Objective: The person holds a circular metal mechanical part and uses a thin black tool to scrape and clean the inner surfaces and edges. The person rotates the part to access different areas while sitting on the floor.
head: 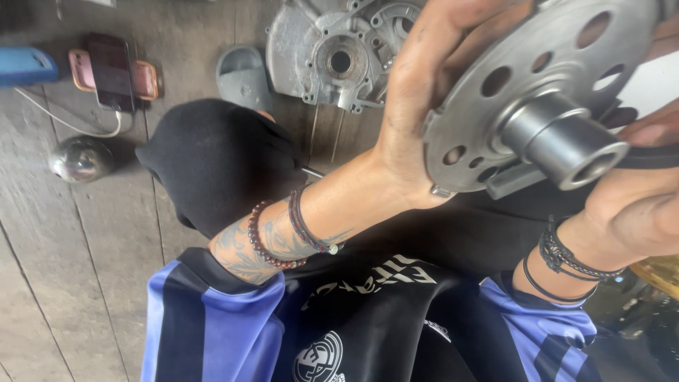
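Grey machined metal: you are holding a round perforated disc (537, 85) with a protruding cylindrical hub (566, 145) up close to the camera, hub end facing you. Your left hand (424, 106) is wrapping around the disc's left rim, fingers curled behind it and thumb base pressing the edge. Your right hand (636, 205) is closing on the side right of the hub, where a dark strap-like piece (651, 157) is crossing; how firmly it is gripping cannot be told. Left of the disc and farther off, a grey engine casing (332, 53) is lying on the wooden floor (64, 269); farther left still are a grey sandal (242, 74), a phone (112, 71) on its cable and a shiny metal ball (80, 159). To do this well, judge it best to be supporting the disc at opposite rim points, keeping fingers clear of the holes and the hub bore level.
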